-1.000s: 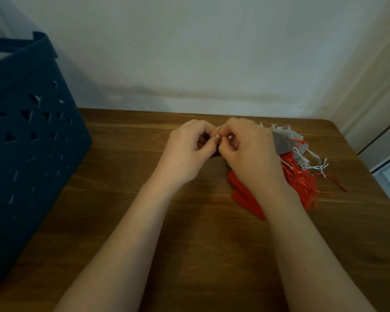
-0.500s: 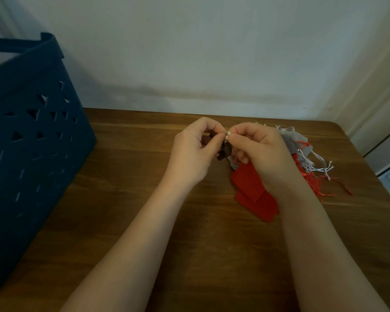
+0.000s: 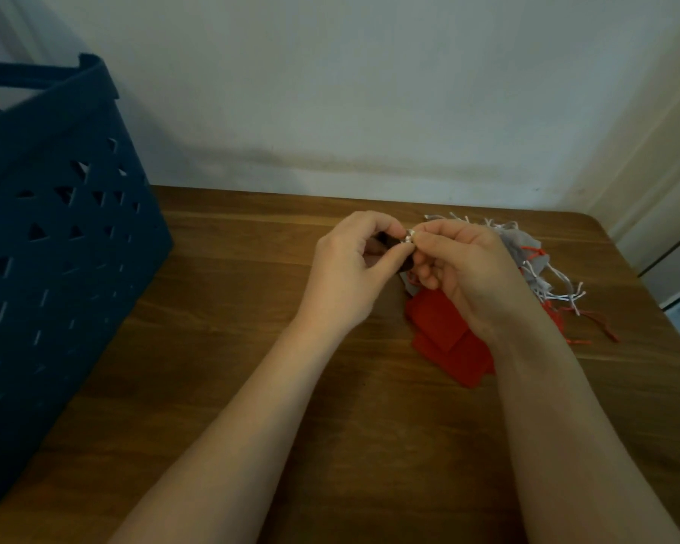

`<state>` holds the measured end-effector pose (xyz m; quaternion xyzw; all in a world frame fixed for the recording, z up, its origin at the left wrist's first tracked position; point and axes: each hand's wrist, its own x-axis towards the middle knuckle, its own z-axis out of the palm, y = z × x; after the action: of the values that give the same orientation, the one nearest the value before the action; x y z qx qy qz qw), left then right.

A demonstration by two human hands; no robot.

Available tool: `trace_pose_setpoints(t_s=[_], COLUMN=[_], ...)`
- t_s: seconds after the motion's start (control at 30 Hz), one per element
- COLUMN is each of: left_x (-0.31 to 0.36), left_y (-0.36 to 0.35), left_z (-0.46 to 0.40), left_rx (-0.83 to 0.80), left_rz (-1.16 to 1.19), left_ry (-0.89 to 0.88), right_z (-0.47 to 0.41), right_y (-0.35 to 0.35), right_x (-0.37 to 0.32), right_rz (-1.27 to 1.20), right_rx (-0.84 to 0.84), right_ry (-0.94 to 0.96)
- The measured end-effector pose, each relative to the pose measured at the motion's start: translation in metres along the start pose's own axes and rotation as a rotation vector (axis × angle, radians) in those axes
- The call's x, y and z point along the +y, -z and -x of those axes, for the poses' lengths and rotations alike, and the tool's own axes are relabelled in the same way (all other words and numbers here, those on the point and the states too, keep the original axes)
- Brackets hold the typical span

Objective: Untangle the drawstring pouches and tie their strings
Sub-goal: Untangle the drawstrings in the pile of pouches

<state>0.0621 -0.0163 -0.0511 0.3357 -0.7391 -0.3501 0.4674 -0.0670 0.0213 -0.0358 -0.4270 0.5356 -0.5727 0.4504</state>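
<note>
A small dark pouch (image 3: 385, 242) is pinched in my left hand (image 3: 350, 274), mostly hidden by the fingers. My right hand (image 3: 466, 268) meets it fingertip to fingertip and pinches the pouch's white string (image 3: 409, 238) between thumb and forefinger. Under and behind my right hand lies a tangled heap: red pouches (image 3: 448, 339) in front, grey pouches (image 3: 525, 245) behind, with loose white strings (image 3: 564, 294) and red strings (image 3: 601, 325) trailing to the right.
A wooden table (image 3: 220, 316) carries everything, its right edge close to the heap. A tall dark blue perforated basket (image 3: 52, 245) stands on the left side. A pale wall runs along the table's far edge.
Both hands have lifted a little off the heap with the dark pouch between them, so more of the red pouches shows. The head view has shifted slightly left.
</note>
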Motion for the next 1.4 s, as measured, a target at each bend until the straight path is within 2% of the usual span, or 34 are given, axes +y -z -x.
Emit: trace_pose_setpoints(t_s=[0.17, 0.27, 0.37, 0.53, 0.6, 0.7, 0.83, 0.97, 1.03, 1.13, 1.2, 1.33, 1.4], left_x=[-0.001, -0.002, -0.011, -0.02, -0.018, -0.011, -0.004, 0.001, 0.006, 0.012, 0.013, 0.025, 0.034], left_y=[-0.004, -0.008, -0.01, -0.017, -0.017, -0.011, -0.006, -0.013, -0.016, -0.008, 0.003, 0.038, 0.061], left_z=[0.003, 0.004, 0.004, 0.008, 0.005, 0.001, 0.002, 0.004, 0.005, 0.01, 0.014, 0.022, 0.028], left_rx=[0.141, 0.146, 0.153, 0.088, 0.068, 0.105, 0.1, 0.098, 0.121, 0.163, 0.198, 0.242, 0.264], left_rz=[-0.228, -0.273, -0.201, -0.167, -0.096, 0.175, 0.225, 0.253, 0.31, 0.32, 0.299, 0.209, 0.163], left_ry=[-0.159, -0.152, -0.045, 0.118, 0.203, 0.371, 0.356, 0.35, 0.395, 0.45, 0.427, 0.323, 0.277], right_z=[-0.001, 0.001, 0.0, -0.001, -0.001, -0.002, 0.0, 0.002, 0.002, 0.006, 0.012, 0.023, 0.03], right_y=[0.002, 0.0, -0.003, -0.001, -0.002, -0.008, -0.011, -0.01, -0.012, -0.025, -0.034, -0.056, -0.073], right_x=[-0.001, -0.005, -0.004, 0.002, 0.003, 0.005, 0.003, 0.0, 0.001, 0.005, 0.004, -0.014, -0.026], right_rz=[0.02, 0.052, -0.01, -0.064, -0.085, -0.065, 0.067, -0.005, 0.006, 0.127, 0.132, 0.137, 0.182], right_rx=[-0.015, 0.028, 0.173, 0.301, 0.322, 0.253, 0.183, 0.266, 0.29, 0.195, 0.102, -0.082, -0.107], right_ry=[0.007, 0.018, 0.06, 0.024, 0.022, 0.015, 0.029, 0.17, 0.173, 0.106, 0.096, 0.181, 0.247])
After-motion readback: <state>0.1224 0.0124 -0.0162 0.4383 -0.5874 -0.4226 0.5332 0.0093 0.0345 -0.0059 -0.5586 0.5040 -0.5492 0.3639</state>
